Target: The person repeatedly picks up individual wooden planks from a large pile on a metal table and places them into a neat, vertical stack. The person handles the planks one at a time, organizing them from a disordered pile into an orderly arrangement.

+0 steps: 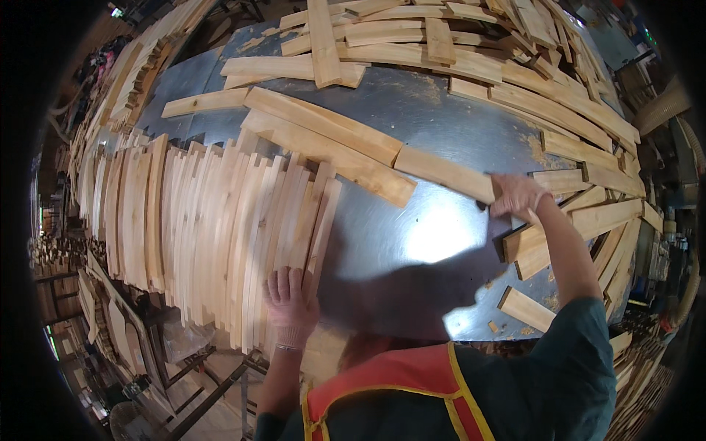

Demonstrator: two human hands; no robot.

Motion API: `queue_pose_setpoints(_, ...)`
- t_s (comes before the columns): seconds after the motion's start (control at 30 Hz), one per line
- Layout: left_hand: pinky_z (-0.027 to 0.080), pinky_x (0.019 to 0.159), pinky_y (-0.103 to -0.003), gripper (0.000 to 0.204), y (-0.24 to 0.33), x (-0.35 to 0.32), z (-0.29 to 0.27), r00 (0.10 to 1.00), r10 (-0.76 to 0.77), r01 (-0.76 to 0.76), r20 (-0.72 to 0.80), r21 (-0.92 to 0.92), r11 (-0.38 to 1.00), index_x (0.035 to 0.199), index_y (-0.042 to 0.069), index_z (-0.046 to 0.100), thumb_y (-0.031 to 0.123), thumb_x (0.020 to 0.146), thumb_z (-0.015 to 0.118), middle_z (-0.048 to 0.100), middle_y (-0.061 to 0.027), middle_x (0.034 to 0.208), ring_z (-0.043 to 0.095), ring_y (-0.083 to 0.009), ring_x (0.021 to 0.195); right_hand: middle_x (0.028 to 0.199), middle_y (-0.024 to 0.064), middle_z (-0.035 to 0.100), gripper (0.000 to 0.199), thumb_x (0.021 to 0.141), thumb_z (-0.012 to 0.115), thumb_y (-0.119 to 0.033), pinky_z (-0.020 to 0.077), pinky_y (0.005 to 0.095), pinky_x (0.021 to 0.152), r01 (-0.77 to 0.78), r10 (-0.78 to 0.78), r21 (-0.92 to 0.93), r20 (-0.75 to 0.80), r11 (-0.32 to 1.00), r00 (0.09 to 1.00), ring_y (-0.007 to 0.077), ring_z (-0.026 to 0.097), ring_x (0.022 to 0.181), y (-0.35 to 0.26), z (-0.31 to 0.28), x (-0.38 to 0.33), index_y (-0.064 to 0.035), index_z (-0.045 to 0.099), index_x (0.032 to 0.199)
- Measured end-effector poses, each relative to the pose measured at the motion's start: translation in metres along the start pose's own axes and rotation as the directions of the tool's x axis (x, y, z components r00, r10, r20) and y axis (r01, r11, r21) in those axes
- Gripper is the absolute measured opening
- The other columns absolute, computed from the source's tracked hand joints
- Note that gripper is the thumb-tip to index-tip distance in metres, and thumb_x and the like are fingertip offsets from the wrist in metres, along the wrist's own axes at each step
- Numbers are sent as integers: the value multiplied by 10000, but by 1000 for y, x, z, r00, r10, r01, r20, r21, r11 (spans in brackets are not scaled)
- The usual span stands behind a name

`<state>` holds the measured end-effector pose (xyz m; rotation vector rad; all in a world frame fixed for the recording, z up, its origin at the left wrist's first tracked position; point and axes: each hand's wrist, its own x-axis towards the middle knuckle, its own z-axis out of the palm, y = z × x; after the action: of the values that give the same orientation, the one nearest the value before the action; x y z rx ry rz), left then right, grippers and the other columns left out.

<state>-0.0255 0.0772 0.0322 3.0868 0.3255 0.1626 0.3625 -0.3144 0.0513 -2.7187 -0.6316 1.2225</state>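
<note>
My right hand (513, 197), in a pale glove, is closed round the right end of a short wooden board (445, 173) on the metal table. That board's far end meets a longer board (323, 125), which lies slantwise beside another board (331, 158) with a knotty face. My left hand (291, 305), gloved too, lies with fingers stretched out against the near ends of a row of boards (213, 228) set on edge. Its thumb is at the rightmost board of the row.
Loose boards (419, 55) are heaped along the table's far side, and more (603, 220) lie at the right. One short board (526, 309) sits near the front edge. The metal table (397, 242) carries sawdust. Metal framing (198, 397) stands below at the left; a pale hose (691, 147) hangs far right.
</note>
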Motion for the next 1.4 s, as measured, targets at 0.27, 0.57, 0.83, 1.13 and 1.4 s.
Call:
queue_pose_setpoints(0.27, 237, 1278, -593, 792, -17, -28, 25, 985, -126, 133, 114, -56, 989, 1513, 130, 478, 315, 805, 781, 465, -152, 1551, 369, -403, 1508, 1217, 127, 675, 958, 865, 861, -532, 543, 308, 930, 75, -231, 888, 35, 454, 972, 192, 654, 1010, -68, 109, -75, 34, 492, 1544)
queue_pose_setpoints(0.57, 259, 1249, -614, 924, -15, -25, 18, 997, 5, 9, 78, -181, 983, 1535, 77, 450, 497, 796, 812, 402, -171, 1586, 352, -411, 1497, 1283, 233, 702, 761, 1024, 608, -590, 530, 394, 1049, 205, -325, 686, 49, 699, 945, 327, 661, 1196, -282, 227, -35, 41, 579, 1449)
queue_pose_setpoints(0.83, 339, 1182, -579, 786, -21, -23, 13, 998, 61, -60, 2, -203, 977, 1393, 93, 567, 300, 679, 820, 471, -147, 1447, 441, -366, 1385, 1076, 252, 734, 480, 873, 658, -330, 557, 487, 921, 380, -261, 235, -416, 895, 871, 412, 715, 1057, -239, 108, 39, -56, 661, 1267)
queue_pose_setpoints(1.13, 377, 1136, -570, 715, -23, -19, 23, 996, 45, -58, -79, -165, 985, 1330, 118, 613, 251, 647, 775, 558, -132, 1386, 532, -384, 1316, 1593, 216, 465, 1201, 659, 909, -581, 405, 551, 1188, 113, -180, -235, -291, 966, 940, 436, 428, 1489, -257, 18, 140, -188, 355, 1650)
queue_pose_setpoints(1.4, 392, 1093, -573, 666, -22, -12, 29, 988, 32, -63, -148, -212, 975, 1316, 118, 614, 208, 673, 761, 566, -140, 1379, 544, -386, 1297, 1570, 240, 501, 1334, 608, 941, -541, 492, 508, 1121, 142, -119, 38, -363, 989, 924, 470, 523, 1420, -220, 18, 148, -103, 272, 1675)
